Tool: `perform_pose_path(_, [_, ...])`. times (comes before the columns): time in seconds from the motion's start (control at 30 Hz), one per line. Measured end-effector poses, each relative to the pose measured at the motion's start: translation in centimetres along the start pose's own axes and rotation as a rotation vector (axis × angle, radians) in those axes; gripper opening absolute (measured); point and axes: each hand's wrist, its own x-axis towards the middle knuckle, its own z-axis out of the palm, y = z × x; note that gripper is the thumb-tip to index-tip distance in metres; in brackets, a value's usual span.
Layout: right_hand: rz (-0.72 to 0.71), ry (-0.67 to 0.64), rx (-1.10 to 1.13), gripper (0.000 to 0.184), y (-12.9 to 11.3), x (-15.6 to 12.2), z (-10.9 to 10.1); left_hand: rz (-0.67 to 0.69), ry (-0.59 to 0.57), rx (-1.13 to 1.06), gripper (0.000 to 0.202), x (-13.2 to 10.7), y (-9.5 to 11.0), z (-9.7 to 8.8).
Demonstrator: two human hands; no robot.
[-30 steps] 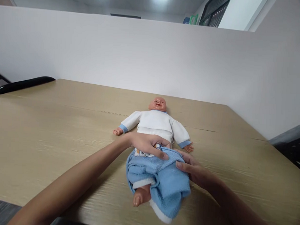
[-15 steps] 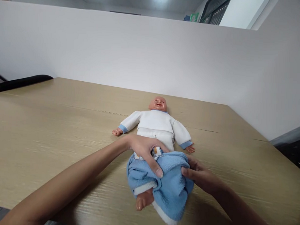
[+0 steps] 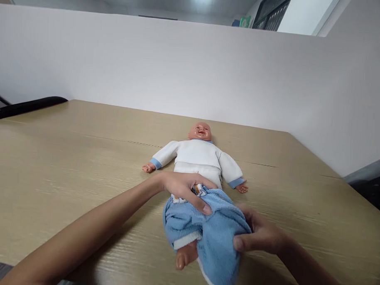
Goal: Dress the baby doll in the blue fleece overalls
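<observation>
A baby doll (image 3: 198,153) in a white top with blue cuffs lies on its back, head away from me. Blue fleece trousers (image 3: 222,237) with white hems cover its legs. One bare foot (image 3: 186,255) pokes out of the left hem; the other foot is hidden inside the right trouser leg. My left hand (image 3: 188,192) is closed on the waistband at the doll's hips, thumb lying over the blue cloth. Lower down, my right hand (image 3: 258,232) grips the outer side of the right trouser leg, its thumb on top and the other fingers partly hidden behind.
The doll rests near the front edge of a wooden table (image 3: 83,168). Behind the table stands a white partition (image 3: 167,67). A black curved chair part (image 3: 32,106) is at the left edge, and a dark object (image 3: 371,188) lies beyond the right edge.
My right hand has slid down the right trouser leg and a little to the right, drawing the cloth with it. My left hand stays at the waistband, shifted slightly right.
</observation>
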Motion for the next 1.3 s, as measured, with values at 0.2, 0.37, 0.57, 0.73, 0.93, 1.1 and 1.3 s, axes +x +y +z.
perform_pose_path(0.2, [-0.063,0.349,0.157,0.053,2.0,0.1,-0.8,0.043,-0.081,0.161,0.037,0.2,1.1,1.0])
perform_pose_path(0.37, [-0.054,0.339,0.067,0.052,0.8,0.5,-0.1,0.048,-0.049,0.243,0.035,-0.1,1.8,1.3])
perform_pose_path(0.57, [0.061,-0.049,-0.075,0.057,-1.8,-0.3,1.1,0.053,-0.028,0.094,0.038,0.2,1.2,1.3])
perform_pose_path(0.73, [0.033,0.095,-0.012,0.047,-0.5,-0.4,0.8,0.004,-0.044,0.092,0.035,0.3,1.4,1.7])
perform_pose_path(0.93, [-0.010,0.301,0.220,0.051,1.8,-0.3,0.2,-0.026,-0.151,0.011,0.045,0.2,0.9,1.3])
perform_pose_path(1.1, [0.007,0.066,0.075,0.048,0.0,-0.5,0.8,0.058,-0.084,-0.051,0.047,0.5,-0.3,0.8])
perform_pose_path(1.3, [0.002,-0.126,0.170,0.088,-1.1,-0.5,1.6,-0.005,-0.137,-0.151,0.048,0.3,-0.2,1.2])
